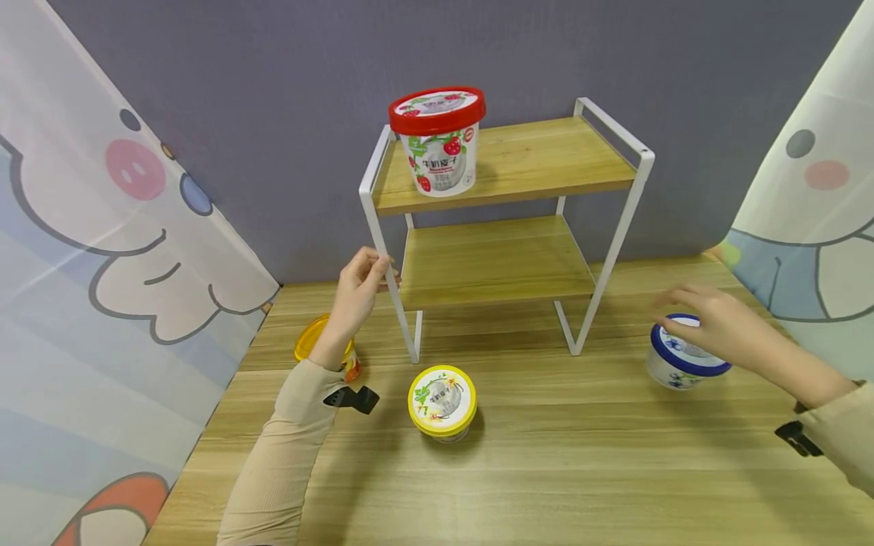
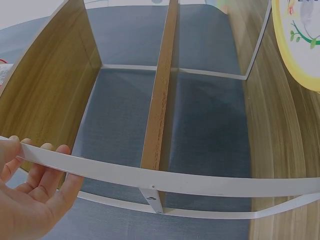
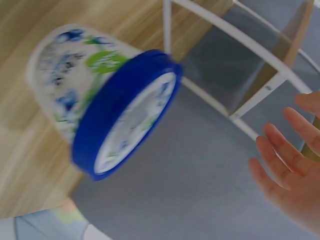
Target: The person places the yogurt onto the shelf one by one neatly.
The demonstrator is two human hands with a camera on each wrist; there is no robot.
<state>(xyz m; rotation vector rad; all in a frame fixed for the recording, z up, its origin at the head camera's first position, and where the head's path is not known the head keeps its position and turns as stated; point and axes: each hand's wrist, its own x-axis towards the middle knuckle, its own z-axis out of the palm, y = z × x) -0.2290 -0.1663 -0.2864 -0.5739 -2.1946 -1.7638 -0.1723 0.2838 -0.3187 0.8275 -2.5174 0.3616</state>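
Observation:
My left hand [image 1: 357, 284] grips the front left post [image 2: 115, 171] of a two-tier shelf [image 1: 539, 155] with wooden boards and a white metal frame. The thumb is on one side of the post and the fingers on the other. At the right, my right hand [image 1: 727, 326] is above a white tub with a blue lid [image 1: 672, 371], hiding part of the lid. In the right wrist view, that hand's fingers [image 3: 280, 157] are spread and hold nothing, apart from the blue-lidded tub. A tub with a red lid [image 1: 440, 155] stands on the top board's left end.
A yellow-lidded tub [image 1: 442, 402] stands on the wooden table [image 1: 546, 470] in front of the shelf. Partly behind my left forearm is a tub with an orange-yellow lid [image 1: 309, 340]. A grey wall [image 1: 328, 152] rises behind, with cartoon-printed curtains [image 1: 61, 318] at both sides.

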